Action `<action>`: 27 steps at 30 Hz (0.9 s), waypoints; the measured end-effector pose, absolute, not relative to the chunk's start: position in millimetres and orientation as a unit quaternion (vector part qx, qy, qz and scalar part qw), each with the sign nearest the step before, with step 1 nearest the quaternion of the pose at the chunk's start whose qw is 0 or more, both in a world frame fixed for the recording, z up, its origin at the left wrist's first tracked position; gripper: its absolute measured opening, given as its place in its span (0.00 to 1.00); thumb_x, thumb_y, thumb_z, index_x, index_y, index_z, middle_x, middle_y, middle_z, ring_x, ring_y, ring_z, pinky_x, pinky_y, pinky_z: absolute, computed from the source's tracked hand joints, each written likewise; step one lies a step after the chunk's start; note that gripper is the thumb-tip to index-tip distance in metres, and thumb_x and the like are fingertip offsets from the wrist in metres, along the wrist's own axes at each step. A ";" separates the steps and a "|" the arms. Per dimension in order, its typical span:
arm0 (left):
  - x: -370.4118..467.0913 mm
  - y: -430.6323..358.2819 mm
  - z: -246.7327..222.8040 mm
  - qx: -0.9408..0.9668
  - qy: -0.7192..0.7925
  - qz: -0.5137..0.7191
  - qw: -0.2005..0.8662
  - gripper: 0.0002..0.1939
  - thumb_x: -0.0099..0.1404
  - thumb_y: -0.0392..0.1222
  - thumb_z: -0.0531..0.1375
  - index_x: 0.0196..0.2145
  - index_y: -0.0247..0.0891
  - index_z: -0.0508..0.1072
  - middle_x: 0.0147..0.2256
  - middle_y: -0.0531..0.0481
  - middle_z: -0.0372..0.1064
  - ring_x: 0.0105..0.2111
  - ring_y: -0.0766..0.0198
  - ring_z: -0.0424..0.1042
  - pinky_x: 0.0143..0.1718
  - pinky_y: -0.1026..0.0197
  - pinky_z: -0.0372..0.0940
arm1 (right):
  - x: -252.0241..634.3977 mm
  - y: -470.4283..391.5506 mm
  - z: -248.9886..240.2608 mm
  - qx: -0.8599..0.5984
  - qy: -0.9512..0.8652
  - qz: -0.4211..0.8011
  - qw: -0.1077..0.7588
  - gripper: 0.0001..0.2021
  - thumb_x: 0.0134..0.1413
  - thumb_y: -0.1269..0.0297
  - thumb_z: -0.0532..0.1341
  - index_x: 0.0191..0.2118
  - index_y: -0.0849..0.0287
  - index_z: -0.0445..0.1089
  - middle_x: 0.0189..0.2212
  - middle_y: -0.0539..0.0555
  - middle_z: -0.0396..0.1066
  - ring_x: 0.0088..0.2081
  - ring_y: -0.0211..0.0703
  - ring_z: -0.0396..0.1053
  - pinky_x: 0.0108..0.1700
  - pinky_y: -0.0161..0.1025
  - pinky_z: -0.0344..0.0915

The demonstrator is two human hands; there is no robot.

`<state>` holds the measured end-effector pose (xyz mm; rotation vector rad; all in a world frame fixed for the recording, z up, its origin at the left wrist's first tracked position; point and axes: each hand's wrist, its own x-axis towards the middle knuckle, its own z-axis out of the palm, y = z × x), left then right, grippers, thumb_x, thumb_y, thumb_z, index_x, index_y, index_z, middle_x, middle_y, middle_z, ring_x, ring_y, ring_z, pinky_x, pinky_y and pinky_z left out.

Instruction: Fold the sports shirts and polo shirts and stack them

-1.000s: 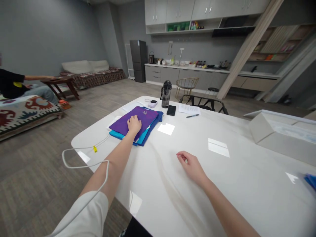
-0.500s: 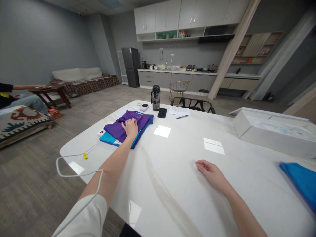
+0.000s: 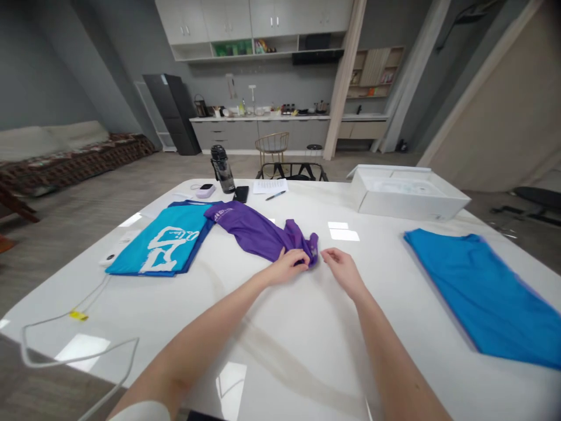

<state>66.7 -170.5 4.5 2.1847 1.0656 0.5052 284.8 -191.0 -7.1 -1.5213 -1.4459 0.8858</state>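
A purple garment (image 3: pixel 258 231) lies bunched across the middle of the white table, its left end resting on a pile of folded blue clothes (image 3: pixel 162 237) with white lettering. My left hand (image 3: pixel 289 266) grips the purple cloth near its right end, fingers closed on it. Just right of that end is my right hand (image 3: pixel 339 266), fingers pressed together; whether any cloth is between them is too small to tell. Another blue folded garment (image 3: pixel 482 292) lies at the right of the table.
Along the far side of the table (image 3: pixel 280 351) stand a bottle (image 3: pixel 223 169), a phone (image 3: pixel 241 194), papers (image 3: pixel 269 186), a pen (image 3: pixel 276 195) and an open white box (image 3: pixel 407 196). A white cable (image 3: pixel 79 359) loops at the left front.
My left hand has moved right with the purple garment, drawing it off the blue pile and uncovering the white lettering. The view has turned right, and my hands are now close together.
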 end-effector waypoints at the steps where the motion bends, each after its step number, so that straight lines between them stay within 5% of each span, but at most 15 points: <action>1: 79.0 -182.2 7.3 0.841 0.360 0.179 0.362 0.05 0.70 0.42 0.57 0.40 0.49 0.73 0.46 0.52 0.75 0.52 0.59 0.70 0.69 0.38 0.38 | 290.1 -189.5 -8.7 -0.613 -0.568 0.335 0.435 0.17 0.56 0.49 0.59 0.37 0.59 0.74 0.32 0.55 0.76 0.33 0.45 0.71 0.40 0.40 0.66; 3: 96.9 -201.5 12.9 0.847 0.270 0.157 0.429 0.04 0.69 0.43 0.58 0.39 0.48 0.73 0.47 0.53 0.74 0.53 0.60 0.70 0.69 0.42 0.41 | 298.5 -188.2 -11.7 -0.628 -0.567 0.292 0.445 0.13 0.56 0.55 0.60 0.39 0.59 0.74 0.36 0.56 0.76 0.35 0.45 0.72 0.43 0.41 0.67; 5: 105.6 -210.2 15.9 0.842 0.225 0.166 0.461 0.05 0.68 0.45 0.60 0.37 0.46 0.75 0.47 0.51 0.74 0.50 0.60 0.72 0.65 0.50 0.54 | 303.2 -189.5 -14.3 -0.638 -0.594 0.236 0.429 0.11 0.55 0.61 0.60 0.42 0.59 0.74 0.41 0.57 0.75 0.39 0.45 0.72 0.48 0.42 0.67; 8: 104.3 -196.9 10.8 0.817 0.361 0.248 0.375 0.10 0.69 0.48 0.57 0.37 0.43 0.76 0.43 0.48 0.76 0.45 0.58 0.75 0.54 0.55 0.66 | 303.2 -194.1 -16.1 -0.629 -0.657 0.205 0.362 0.11 0.55 0.67 0.62 0.44 0.58 0.75 0.43 0.57 0.74 0.43 0.44 0.72 0.51 0.41 0.66; 12: 93.3 -149.8 -10.4 0.737 0.622 0.234 0.119 0.22 0.72 0.53 0.50 0.56 0.42 0.72 0.61 0.39 0.66 0.62 0.46 0.62 0.65 0.36 0.50 | 294.0 -201.7 -8.8 -0.614 -0.706 0.255 0.245 0.10 0.54 0.66 0.67 0.43 0.58 0.75 0.36 0.54 0.75 0.38 0.43 0.72 0.45 0.38 0.66; 15: 93.8 -120.7 -26.7 0.723 0.672 0.126 0.099 0.35 0.72 0.62 0.44 0.68 0.40 0.60 0.70 0.37 0.49 0.70 0.38 0.45 0.65 0.26 0.40 | 284.0 -210.3 3.9 -0.610 -0.718 0.281 0.180 0.07 0.49 0.70 0.68 0.36 0.57 0.74 0.31 0.51 0.74 0.36 0.42 0.72 0.41 0.37 0.66; 22: 120.6 -93.9 -38.0 0.787 0.607 0.076 0.084 0.38 0.71 0.65 0.38 0.71 0.46 0.52 0.72 0.45 0.42 0.72 0.44 0.38 0.67 0.29 0.33 | 264.2 -243.5 27.8 -0.539 -0.598 0.592 -0.028 0.11 0.51 0.67 0.66 0.35 0.55 0.62 0.17 0.43 0.68 0.20 0.39 0.70 0.26 0.34 0.67; 27: 133.6 -89.0 -38.2 0.808 0.572 0.098 0.101 0.35 0.72 0.64 0.41 0.70 0.48 0.54 0.72 0.45 0.44 0.72 0.46 0.40 0.68 0.30 0.31 | 261.3 -252.0 37.5 -0.411 -0.544 0.728 -0.080 0.20 0.44 0.51 0.73 0.33 0.55 0.63 0.22 0.46 0.73 0.22 0.40 0.74 0.26 0.35 0.71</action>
